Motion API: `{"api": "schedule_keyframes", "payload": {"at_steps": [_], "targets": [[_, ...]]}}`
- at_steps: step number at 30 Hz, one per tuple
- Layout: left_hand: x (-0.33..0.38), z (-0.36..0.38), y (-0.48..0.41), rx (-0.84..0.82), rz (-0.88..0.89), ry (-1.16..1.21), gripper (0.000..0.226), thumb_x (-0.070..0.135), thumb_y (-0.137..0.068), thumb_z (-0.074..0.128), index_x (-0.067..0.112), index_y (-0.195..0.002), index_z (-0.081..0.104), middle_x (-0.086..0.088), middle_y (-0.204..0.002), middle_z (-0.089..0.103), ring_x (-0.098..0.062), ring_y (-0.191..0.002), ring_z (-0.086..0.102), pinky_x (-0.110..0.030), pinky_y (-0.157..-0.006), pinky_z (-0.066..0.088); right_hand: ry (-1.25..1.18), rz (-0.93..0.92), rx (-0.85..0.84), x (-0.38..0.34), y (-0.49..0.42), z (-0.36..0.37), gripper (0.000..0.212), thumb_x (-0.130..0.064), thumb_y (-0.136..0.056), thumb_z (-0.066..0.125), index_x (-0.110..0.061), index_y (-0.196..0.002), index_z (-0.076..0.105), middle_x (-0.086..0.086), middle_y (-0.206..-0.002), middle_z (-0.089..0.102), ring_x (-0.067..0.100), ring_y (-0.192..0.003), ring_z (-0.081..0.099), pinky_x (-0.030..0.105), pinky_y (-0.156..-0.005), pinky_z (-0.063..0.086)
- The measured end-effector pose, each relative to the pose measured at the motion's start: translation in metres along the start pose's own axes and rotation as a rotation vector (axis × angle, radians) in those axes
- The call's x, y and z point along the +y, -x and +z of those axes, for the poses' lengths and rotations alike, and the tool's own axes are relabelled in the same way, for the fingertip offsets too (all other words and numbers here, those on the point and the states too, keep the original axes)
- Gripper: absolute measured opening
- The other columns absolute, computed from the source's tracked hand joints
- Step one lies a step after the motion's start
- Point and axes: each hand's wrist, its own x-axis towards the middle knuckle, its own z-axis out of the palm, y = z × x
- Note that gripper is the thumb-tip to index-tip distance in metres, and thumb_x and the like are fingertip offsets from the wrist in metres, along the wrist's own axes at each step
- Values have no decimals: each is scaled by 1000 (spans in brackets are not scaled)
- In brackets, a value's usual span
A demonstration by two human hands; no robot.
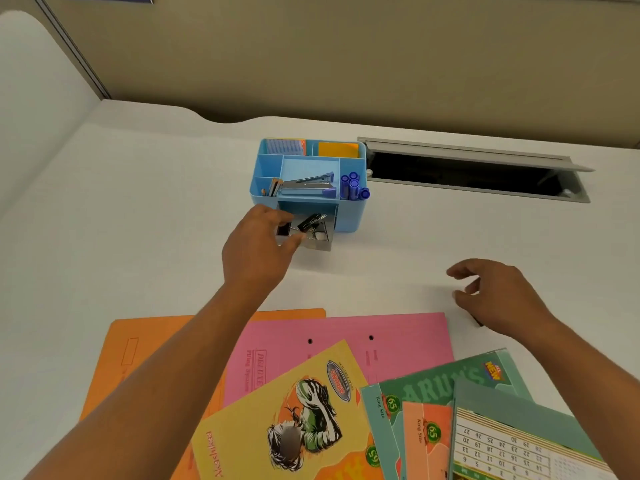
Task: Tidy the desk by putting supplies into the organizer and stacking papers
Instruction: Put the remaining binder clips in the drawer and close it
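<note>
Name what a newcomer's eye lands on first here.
The blue organizer at the desk's middle, holding a stapler and blue pens. The left hand is at its pulled-out clear drawer of binder clips. Bright folders and notebooks fan out along the near edge.

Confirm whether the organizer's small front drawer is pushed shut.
No. The drawer is pulled out from the blue organizer, with black binder clips showing inside and the left hand at its front.
</note>
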Motion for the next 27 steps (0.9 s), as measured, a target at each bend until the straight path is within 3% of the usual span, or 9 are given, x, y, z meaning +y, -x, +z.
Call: {"api": "schedule_keyframes", "payload": {"at_steps": [5, 10, 15, 17, 21, 25, 27], "targets": [[-16, 7, 21, 15, -24, 54, 35, 46, -88, 65, 25, -116, 66, 8, -109, 62, -9, -75, 57, -24, -65, 41, 152, 148, -78, 36, 3, -10, 51, -22, -74, 79, -22, -122, 61, 5, -124, 60, 24, -106, 58, 30, -82, 42], [-26, 17, 43, 56, -72, 125, 38, 41, -88, 67, 20, -118, 58, 7, -100, 61, -8, -70, 54, -24, -62, 41, 149, 196, -90, 52, 7, -6, 58, -27, -67, 85, -23, -119, 61, 3, -109, 59, 18, -93, 52, 29, -76, 38], [-40, 28, 58, 18, -85, 78, 36, 42, -89, 64, 21, -117, 57, 9, -98, 58, -5, -68, 52, -25, -58, 39, 157, 173, -34, 52, 8, 4, 43, -29, -70, 83, -23, -108, 64, 4, -102, 61, 21, -91, 56, 29, -72, 40], [-49, 32, 63, 5, -78, 42, 37, 42, -89, 64, 21, -118, 57, 7, -100, 60, -8, -73, 55, -26, -63, 42, 155, 163, -17, 48, 9, 8, 33, -24, -72, 80, -23, -103, 67, 3, -98, 64, 21, -87, 58, 29, -69, 41], [-71, 45, 73, -19, -26, -80, 38, 45, -91, 59, 16, -116, 60, -1, -113, 62, -21, -102, 58, -35, -84, 44, 259, 128, -2, 40, 12, 12, 28, -24, -70, 77, -27, -95, 65, 1, -95, 64, 22, -81, 58, 28, -63, 40], [-84, 54, 87, 12, 51, -160, 41, 49, -90, 45, 17, -110, 62, 0, -117, 61, -21, -110, 53, -37, -90, 41, 85, 0, 4, 12, 12, 12, 31, -17, -67, 80, -31, -89, 64, 0, -94, 58, 13, -75, 58, 26, -58, 40], [-83, 55, 90, 34, 82, -184, 39, 47, -91, 45, 17, -109, 63, 0, -117, 60, -21, -112, 53, -38, -91, 40, -23, -153, -4, -16, 10, 11, 35, -11, -67, 80, -33, -92, 66, -5, -96, 59, 5, -75, 61, 14, -61, 42]]}}
